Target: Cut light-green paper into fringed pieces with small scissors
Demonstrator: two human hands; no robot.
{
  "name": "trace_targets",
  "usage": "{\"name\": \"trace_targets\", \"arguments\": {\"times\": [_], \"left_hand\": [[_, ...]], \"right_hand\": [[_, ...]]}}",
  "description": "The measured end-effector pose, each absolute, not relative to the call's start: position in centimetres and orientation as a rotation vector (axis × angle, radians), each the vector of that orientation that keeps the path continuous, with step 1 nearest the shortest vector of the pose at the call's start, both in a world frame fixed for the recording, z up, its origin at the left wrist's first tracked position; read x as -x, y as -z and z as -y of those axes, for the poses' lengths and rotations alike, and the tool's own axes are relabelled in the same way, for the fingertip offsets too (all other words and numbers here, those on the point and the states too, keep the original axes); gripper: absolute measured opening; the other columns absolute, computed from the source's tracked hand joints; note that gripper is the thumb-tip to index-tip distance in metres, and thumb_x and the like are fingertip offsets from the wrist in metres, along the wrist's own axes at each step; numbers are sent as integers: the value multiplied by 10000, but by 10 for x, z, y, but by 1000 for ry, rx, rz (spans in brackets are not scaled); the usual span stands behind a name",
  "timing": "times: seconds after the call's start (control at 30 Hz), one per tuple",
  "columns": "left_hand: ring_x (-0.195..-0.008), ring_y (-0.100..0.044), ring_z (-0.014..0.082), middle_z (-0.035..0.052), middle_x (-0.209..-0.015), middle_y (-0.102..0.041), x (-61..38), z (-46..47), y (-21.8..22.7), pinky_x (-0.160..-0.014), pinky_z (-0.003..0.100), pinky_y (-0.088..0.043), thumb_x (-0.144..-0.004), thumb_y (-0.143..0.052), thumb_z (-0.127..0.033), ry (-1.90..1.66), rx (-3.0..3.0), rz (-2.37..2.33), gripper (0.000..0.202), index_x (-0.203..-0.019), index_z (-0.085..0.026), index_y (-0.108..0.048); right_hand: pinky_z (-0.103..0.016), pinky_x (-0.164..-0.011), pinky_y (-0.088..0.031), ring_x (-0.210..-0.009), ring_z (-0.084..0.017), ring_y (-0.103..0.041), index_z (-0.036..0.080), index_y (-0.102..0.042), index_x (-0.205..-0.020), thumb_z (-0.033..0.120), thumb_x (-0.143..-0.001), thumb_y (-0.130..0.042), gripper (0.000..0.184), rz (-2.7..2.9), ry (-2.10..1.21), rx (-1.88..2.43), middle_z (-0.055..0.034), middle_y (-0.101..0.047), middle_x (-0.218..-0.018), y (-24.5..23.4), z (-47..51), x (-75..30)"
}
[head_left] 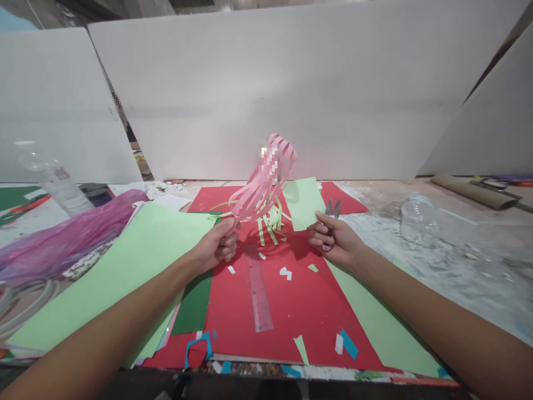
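I see the left hand (219, 241) pinching pink paper loops (257, 188) low, probably to keep them gathered. The right hand (336, 239) grasps scissors (336, 210).

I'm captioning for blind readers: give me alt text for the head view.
A left hand holds looped pink paper strips above a red paper sheet; the right hand holds metal-bladed scissors. A translucent ruler lies on the sheet.

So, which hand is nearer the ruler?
Left. The left hand is just left of the ruler, near its far end; the right hand, holding scissors, is farther rightward.
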State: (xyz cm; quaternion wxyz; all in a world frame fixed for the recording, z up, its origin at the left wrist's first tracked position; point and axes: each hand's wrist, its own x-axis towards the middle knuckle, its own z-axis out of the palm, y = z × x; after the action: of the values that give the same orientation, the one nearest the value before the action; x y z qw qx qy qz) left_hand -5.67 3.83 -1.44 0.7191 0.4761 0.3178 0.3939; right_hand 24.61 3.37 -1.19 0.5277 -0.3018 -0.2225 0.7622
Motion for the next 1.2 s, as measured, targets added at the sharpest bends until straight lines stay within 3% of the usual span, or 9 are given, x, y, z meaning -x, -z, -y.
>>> {"name": "trace_targets", "arguments": {"times": [0.1, 0.3, 0.53, 1.2], "left_hand": [[-393, -122, 65, -101, -501, -173, 56, -37, 14, -360, 185, -193, -887, -546, -482, -881, -1046, -717, 381, -691, -205, -373], [-397, -106, 64, -108, -505, -164, 56, -38, 15, -355, 169, -202, -912, -503, -484, -903, -1075, -729, 286, -859, -202, -517], [-404, -120, 64, -99, -516, -172, 56, -37, 17, -371, 173, -222, -908, -542, -422, -928, -1049, -681, 251, -803, -201, -489], [-397, -148, 61, -85, -519, -178, 57, -37, 11, -373, 183, -199, -868, -577, -346, -884, -974, -633, 298, -682, -185, -410]], "right_hand": [[-200, -359, -379, -341, -40, -204, 201, -389, -579, 249, -782, -727, 398, 527, -1826, 728, 80, -376, -443, 12, -34, -246], [-201, -369, -383, -345, -36, -205, 194, -400, -585, 234, -780, -727, 383, 526, -1831, 721, 81, -381, -461, 12, -34, -246], [-201, -366, -383, -342, -42, -195, 188, -407, -571, 253, -834, -669, 377, 528, -1825, 737, 78, -363, -435, 12, -33, -246], [-194, -378, -393, -336, -30, -224, 192, -425, -605, 245, -779, -737, 361, 587, -1816, 723, 86, -407, -469, 14, -34, -247]]}}
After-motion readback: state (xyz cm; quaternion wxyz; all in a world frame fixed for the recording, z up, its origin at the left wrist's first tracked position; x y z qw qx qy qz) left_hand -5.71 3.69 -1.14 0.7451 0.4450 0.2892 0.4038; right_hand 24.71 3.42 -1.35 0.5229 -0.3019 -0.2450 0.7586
